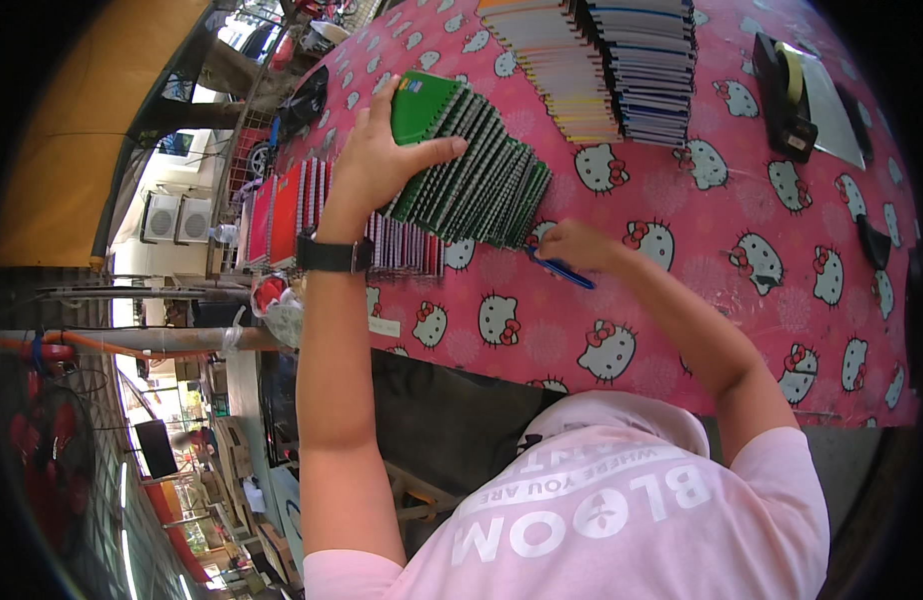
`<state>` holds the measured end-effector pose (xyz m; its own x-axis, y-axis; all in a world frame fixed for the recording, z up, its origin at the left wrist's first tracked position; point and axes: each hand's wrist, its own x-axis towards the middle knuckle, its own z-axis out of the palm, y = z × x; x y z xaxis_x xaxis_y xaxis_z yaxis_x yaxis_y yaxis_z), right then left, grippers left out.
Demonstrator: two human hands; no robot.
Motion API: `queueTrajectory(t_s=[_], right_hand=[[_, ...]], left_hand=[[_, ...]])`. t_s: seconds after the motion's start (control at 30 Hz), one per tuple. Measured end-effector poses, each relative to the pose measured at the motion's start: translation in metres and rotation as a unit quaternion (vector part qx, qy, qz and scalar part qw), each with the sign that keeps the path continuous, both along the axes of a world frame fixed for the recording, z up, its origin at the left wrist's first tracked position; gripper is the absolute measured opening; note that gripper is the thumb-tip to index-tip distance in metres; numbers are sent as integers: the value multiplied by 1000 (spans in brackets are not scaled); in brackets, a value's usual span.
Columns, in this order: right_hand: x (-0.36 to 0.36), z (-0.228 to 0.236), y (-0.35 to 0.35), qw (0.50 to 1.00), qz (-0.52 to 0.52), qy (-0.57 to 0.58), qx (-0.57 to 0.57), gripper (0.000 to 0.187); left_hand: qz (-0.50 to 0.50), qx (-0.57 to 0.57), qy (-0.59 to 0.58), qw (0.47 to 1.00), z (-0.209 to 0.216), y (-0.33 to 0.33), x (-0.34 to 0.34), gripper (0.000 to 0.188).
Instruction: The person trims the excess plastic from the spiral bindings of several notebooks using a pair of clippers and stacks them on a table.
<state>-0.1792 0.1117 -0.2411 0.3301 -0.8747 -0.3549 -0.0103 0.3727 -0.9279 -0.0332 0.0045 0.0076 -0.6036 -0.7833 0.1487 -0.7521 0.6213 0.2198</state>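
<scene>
A tilted row of green spiral notebooks [472, 160] stands on the table, fanned from upper left to lower right with the wire bindings showing. My left hand [382, 165] is closed around its upper left end, thumb across the top edges and fingers along the far side. A black watch band sits on that wrist. Just past the lower right end of the row, my right hand [579, 246] has its fingers drawn together at a slim blue pen-like object [567, 273]. This object lies slanted close to the table; its exact kind is unclear.
A pink cartoon-cat cloth [542, 345] covers the table. Red-covered spiral notebooks [287, 215] stand beyond my left wrist. Two tall rows of notebooks [637, 75] stand at the far side. A black tape dispenser [790, 100] lies far right, next to a black object [873, 241].
</scene>
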Motion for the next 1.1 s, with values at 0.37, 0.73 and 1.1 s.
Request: queueTrajectory(t_s=[0.37, 0.73, 1.1], right_hand=[[20, -21, 29, 808, -108, 410, -410, 46], [-11, 5, -15, 994, 38, 86, -62, 28], [20, -12, 24, 794, -76, 467, -382, 47]], left_hand=[[-1, -20, -6, 1000, -3, -2, 1, 114], [-1, -23, -6, 1000, -6, -2, 4, 112], [0, -31, -9, 999, -4, -3, 2, 115]])
